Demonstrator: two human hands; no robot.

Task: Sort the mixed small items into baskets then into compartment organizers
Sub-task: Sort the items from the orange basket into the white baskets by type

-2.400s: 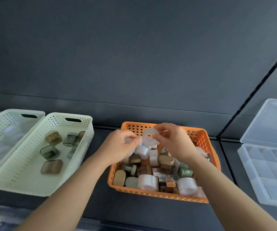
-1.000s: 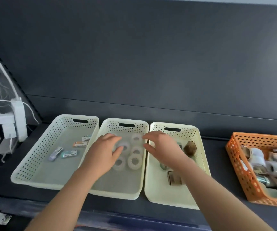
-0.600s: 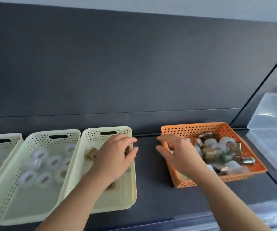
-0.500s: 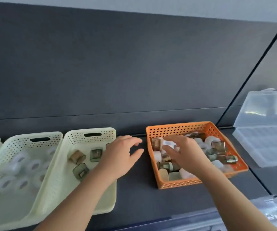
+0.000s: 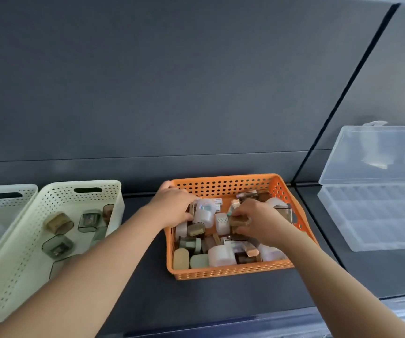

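The orange basket (image 5: 223, 184) sits at centre, filled with several mixed small items: white tape rolls, tan and green boxes, small cartons. My left hand (image 5: 172, 206) reaches over the basket's far left corner. Its fingers curl down among the items beside a white container (image 5: 205, 214), and what they hold is hidden. My right hand (image 5: 260, 223) is inside the basket and pinches a small tan box (image 5: 239, 220) with its fingertips. A cream basket (image 5: 21, 252) on the left holds several brown and green translucent boxes (image 5: 58, 223).
A second cream basket (image 5: 6, 189) shows at the far left edge. A clear compartment organizer (image 5: 376, 215) lies at the right with its lid (image 5: 376, 152) standing open against the dark wall. The dark table's front edge runs along the bottom.
The view swung from the cream baskets back to the orange basket. Both hands moved right, from over the cream baskets into the orange one; the right hand now pinches a tan box.
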